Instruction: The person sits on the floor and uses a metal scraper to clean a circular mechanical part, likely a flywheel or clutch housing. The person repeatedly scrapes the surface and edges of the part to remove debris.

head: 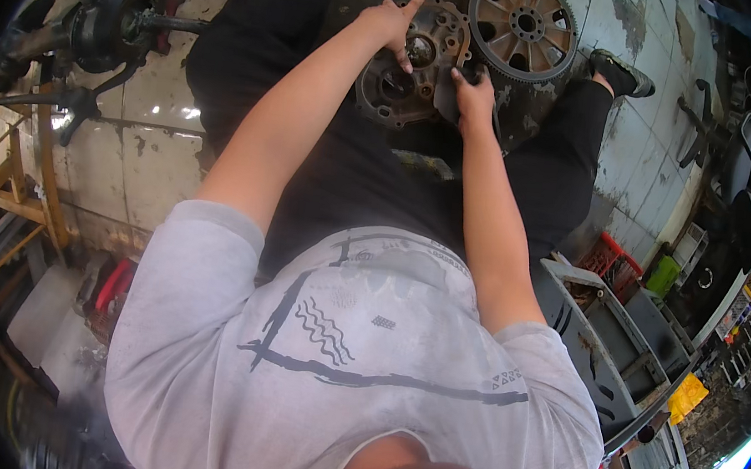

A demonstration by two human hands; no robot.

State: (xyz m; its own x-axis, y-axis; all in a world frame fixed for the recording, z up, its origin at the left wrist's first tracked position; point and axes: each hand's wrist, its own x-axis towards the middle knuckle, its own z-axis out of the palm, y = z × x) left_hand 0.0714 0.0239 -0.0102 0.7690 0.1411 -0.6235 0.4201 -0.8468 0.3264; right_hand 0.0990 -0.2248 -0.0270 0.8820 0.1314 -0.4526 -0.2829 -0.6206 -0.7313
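Observation:
A metal engine or gearbox housing [425, 90] with bolt holes and round openings lies before me, between my legs. Across its upper left part rests my left hand [392, 27], index finger stretched out and thumb spread down near the central opening. My right hand [475, 101] is at the housing's right edge, its thumb on a dark flat piece [446, 94] whose material I cannot make out. The fingers beneath that piece are partly hidden. Just beyond, at the upper right, lies a spoked flywheel [527, 22] with a toothed rim.
On the left are a dark mechanical assembly with a shaft [120, 22] and a yellowish frame [45, 172]. Metal cabinets or drawers [607, 320], a red plastic basket [609, 262] and a green container [663, 275] stand at the right. Worn tiles [648, 126] cover the floor.

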